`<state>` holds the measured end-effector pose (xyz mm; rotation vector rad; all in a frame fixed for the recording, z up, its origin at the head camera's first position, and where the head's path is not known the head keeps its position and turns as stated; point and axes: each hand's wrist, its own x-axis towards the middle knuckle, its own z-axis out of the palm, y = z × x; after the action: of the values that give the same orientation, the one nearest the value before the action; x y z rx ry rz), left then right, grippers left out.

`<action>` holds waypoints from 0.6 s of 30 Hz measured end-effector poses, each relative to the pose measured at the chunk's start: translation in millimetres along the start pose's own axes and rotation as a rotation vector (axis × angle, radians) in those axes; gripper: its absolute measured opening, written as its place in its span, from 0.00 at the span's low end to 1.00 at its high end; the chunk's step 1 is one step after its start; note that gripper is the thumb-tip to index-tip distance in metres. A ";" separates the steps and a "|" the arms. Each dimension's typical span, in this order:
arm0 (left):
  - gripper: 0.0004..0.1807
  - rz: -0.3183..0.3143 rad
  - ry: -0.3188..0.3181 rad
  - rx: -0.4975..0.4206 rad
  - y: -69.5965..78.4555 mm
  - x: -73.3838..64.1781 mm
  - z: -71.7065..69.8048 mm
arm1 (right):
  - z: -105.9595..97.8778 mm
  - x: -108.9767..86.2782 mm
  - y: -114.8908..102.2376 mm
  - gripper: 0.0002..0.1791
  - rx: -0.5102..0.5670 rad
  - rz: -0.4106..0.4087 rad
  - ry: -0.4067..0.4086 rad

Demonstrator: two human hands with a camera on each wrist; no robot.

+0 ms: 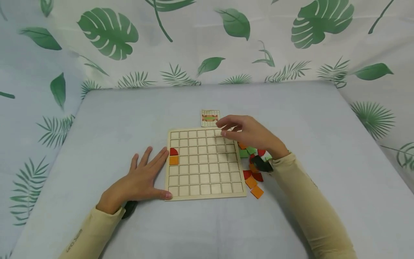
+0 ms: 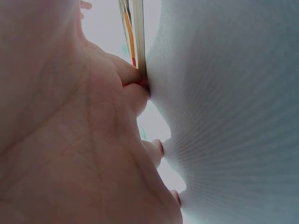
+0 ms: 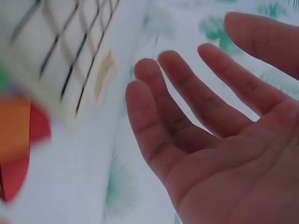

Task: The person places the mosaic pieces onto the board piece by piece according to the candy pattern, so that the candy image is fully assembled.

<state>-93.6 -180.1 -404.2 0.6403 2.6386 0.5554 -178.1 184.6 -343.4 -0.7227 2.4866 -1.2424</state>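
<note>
A wooden grid board (image 1: 197, 180) lies on the table. Near its left edge, a red quarter-round piece (image 1: 173, 151) sits in a square directly above an orange square piece (image 1: 173, 160). My left hand (image 1: 140, 181) rests on the table with fingers spread, its thumb and index finger at the board's left edge; the left wrist view shows the fingertips down on the cloth. Over the board's far right corner hovers my right hand (image 1: 250, 132), fingers loosely bent and holding nothing, as the right wrist view (image 3: 224, 140) also shows.
Behind the board lies a small pattern card (image 1: 210, 118) with a red, orange and green design. Loose pieces, including an orange square (image 1: 257, 191) and a green piece (image 1: 244, 153), lie along the board's right side, partly hidden under my right wrist. Leaf-printed cloth (image 1: 181, 43) hangs behind.
</note>
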 end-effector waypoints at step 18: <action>0.74 -0.002 -0.007 -0.020 -4.3 0.0 3.0 | -34.6 -6.4 50.6 0.17 -0.186 0.252 -0.066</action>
<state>-93.8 -182.8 -408.7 0.6328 2.6232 0.5774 -203.9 236.9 -363.3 -0.4639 2.5654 -0.8945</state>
